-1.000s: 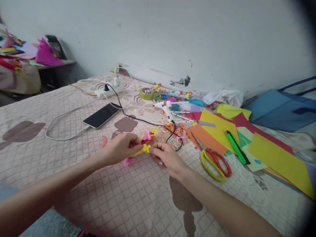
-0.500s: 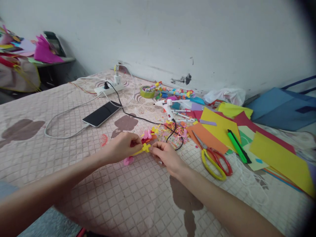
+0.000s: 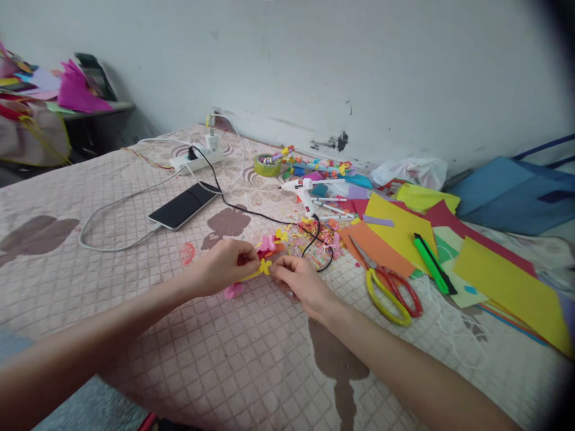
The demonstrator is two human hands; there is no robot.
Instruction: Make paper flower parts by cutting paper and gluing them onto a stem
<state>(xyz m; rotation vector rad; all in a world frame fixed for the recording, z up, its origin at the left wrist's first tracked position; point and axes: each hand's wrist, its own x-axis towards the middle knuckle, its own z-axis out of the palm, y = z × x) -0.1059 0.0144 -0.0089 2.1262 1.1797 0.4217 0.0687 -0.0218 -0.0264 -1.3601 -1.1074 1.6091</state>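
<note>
Pale quilted cloth (image 3: 179, 347) spreads beneath; nearer than the white plastic glue gun (image 3: 305, 193), the left hand (image 3: 229, 266) pinches a slim yellow strip (image 3: 250, 276), the right hand (image 3: 300, 282) a flat yellow petalled flower (image 3: 265, 267) (already shaped; whether attached, I cannot tell).

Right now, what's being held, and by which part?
A yellow flower, by its right edge, in the right hand. The left hand is at the flower's left; that hand's exact hold is hidden.
</note>
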